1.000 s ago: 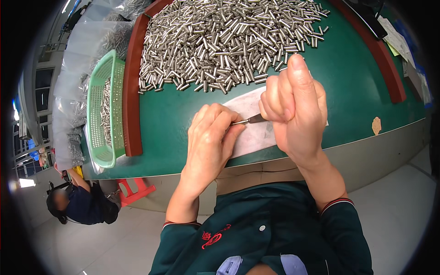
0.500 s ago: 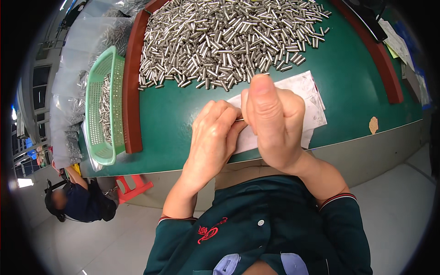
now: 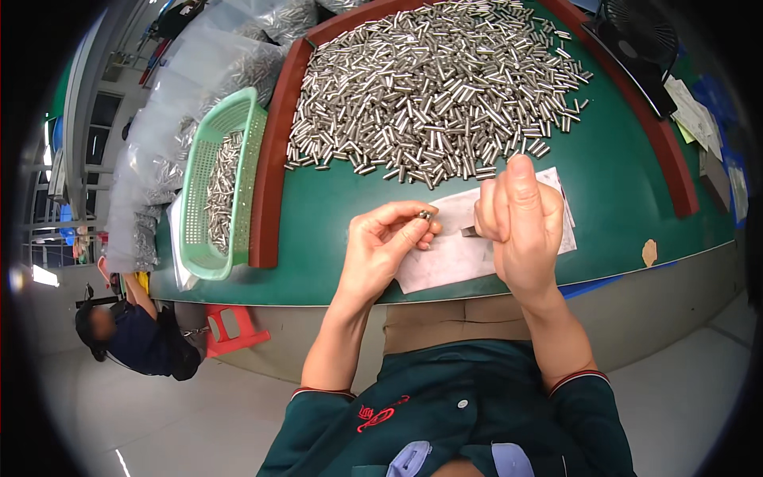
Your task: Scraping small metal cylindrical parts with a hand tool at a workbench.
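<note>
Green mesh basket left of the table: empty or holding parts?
Holding parts: a layer of small metal pins lies inside the green mesh basket, far from filling it.

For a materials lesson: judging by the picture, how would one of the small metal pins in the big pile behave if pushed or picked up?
Each pin in the pile looks round and smooth, so it would probably roll and slip. Shiny metal suggests stiff, heavy for its size. The left hand pinches one with its fingertips, so likely fiddly.

The left hand (image 3: 389,242) and right hand (image 3: 520,226) have drawn apart, seemingly separating two small parts.
</note>
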{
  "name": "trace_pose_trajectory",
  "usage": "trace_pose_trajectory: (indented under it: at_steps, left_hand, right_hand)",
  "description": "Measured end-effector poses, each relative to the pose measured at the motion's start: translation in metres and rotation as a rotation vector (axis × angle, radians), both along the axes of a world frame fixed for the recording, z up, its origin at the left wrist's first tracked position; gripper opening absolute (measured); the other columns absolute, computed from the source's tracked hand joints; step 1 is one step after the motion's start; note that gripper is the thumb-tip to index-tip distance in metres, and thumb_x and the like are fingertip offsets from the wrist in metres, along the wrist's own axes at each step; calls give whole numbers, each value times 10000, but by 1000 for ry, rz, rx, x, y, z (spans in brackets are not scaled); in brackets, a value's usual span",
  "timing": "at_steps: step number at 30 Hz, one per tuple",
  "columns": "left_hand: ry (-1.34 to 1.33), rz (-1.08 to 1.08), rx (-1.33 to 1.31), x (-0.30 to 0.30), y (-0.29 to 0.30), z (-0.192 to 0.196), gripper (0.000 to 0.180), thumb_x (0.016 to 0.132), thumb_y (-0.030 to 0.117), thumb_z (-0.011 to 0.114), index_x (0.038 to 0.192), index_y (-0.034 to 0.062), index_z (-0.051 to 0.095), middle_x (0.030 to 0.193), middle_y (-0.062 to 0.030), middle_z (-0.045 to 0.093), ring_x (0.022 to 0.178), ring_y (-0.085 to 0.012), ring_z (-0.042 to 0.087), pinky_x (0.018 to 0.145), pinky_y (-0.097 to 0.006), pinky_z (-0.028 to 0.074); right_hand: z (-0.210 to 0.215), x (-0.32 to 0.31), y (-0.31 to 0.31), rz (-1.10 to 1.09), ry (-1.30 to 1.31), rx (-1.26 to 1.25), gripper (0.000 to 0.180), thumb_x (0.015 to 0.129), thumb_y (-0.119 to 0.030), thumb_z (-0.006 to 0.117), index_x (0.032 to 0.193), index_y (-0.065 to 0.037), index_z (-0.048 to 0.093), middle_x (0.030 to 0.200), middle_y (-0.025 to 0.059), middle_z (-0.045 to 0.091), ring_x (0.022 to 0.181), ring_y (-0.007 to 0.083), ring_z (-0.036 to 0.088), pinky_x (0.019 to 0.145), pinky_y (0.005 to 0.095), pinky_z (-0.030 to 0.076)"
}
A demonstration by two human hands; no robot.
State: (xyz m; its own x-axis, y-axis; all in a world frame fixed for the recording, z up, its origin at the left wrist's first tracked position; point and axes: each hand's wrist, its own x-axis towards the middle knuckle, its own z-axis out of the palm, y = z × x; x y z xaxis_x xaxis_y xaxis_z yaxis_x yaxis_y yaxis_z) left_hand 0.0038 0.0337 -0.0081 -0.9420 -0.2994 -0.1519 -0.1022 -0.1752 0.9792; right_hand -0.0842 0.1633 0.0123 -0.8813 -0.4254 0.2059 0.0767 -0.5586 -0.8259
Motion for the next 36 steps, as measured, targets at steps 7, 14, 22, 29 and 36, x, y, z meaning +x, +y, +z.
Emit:
trace_pose_trajectory:
  at_steps: [7,14,22,29,36]
  left_hand:
    - [46,1,-48,-1,1,-1,118,801,4,526,901,-52,557,823,-99,595,718,-107,537,680,-237,461]
    - [49,10,-45,-2,1,-1,125,805,1,518,913,-51,553,828,-99,594,724,-110,541,688,-243,463]
    - [-32,-50,124,-3,-5,8,180,856,89,466,942,-50,541,805,-116,592,656,-108,543,620,-226,460]
    - [-60,-76,208,-4,-8,7,184,856,99,469,944,-42,547,762,-93,588,626,-93,531,566,-196,431]
    - [162,-34,-1134,-4,21,13,147,662,-43,596,798,11,602,698,-85,541,610,-216,508,547,-290,411]
  right_hand:
    - [-4,-2,3,54,16,-63,441,926,-198,331,506,-65,319,440,-27,305,407,45,246,377,222,208]
    - [-4,-2,3,67,20,-68,430,926,-196,331,518,-62,324,441,-26,305,407,44,244,377,222,207]
    - [-3,-2,4,63,7,-65,437,926,-191,331,508,-65,318,436,-27,300,403,47,245,376,222,205]
    - [-1,1,3,22,-4,-13,482,928,-231,315,465,-101,288,416,-28,239,375,63,208,353,220,182]
    - [2,-1,2,2,-23,-7,486,927,-235,315,462,-96,292,411,-21,253,375,66,213,359,224,185]
